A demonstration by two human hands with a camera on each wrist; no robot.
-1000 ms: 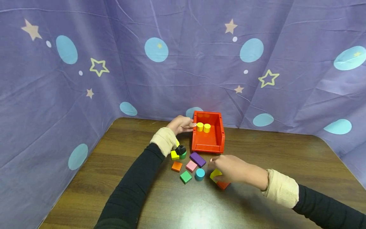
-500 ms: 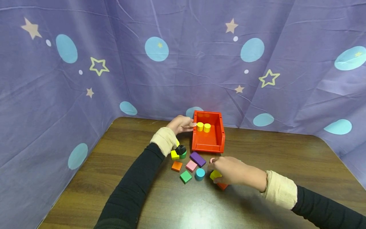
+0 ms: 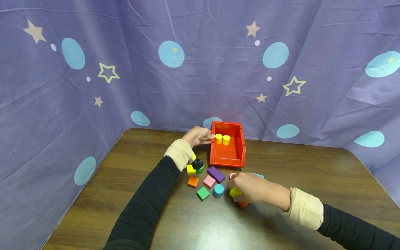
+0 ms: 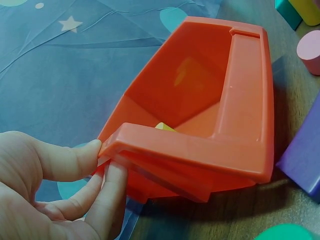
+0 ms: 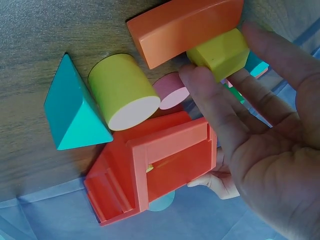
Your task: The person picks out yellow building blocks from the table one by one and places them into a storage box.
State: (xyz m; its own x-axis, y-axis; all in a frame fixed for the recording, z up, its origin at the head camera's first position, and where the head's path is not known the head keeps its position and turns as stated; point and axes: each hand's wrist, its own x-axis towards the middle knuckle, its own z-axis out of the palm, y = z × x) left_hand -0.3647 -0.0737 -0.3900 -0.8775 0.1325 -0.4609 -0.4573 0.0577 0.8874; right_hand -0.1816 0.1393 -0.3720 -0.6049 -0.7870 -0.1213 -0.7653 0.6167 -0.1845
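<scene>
My left hand (image 3: 197, 136) pinches the left rim of a red plastic bin (image 4: 200, 150), thumb above and fingers below. Two yellow cylinders (image 3: 226, 140) stand inside the bin near its left wall. Nearer the front, my right hand (image 3: 254, 187) has thumb and fingertip at opposite sides of a small yellow block (image 5: 222, 52), pinching it. Against that block lies an orange-red block (image 5: 185, 30), mostly covered by the hand in the head view. Beside them the right wrist view shows a pink cylinder (image 5: 171, 90), a larger yellow cylinder (image 5: 122, 90) and a teal triangular prism (image 5: 75, 110).
Left of the right hand lie a purple block (image 3: 216, 174), a pink block (image 3: 209, 181), a blue cylinder (image 3: 218, 190), a green block (image 3: 203, 193) and an orange block (image 3: 193, 181). Several yellow and green pieces sit beneath the left wrist. A patterned cloth (image 3: 193, 69) hangs behind the table.
My right hand has shifted slightly toward me and turned, uncovering the pink cylinder and a teal edge behind it. The left hand and bin stay in place.
</scene>
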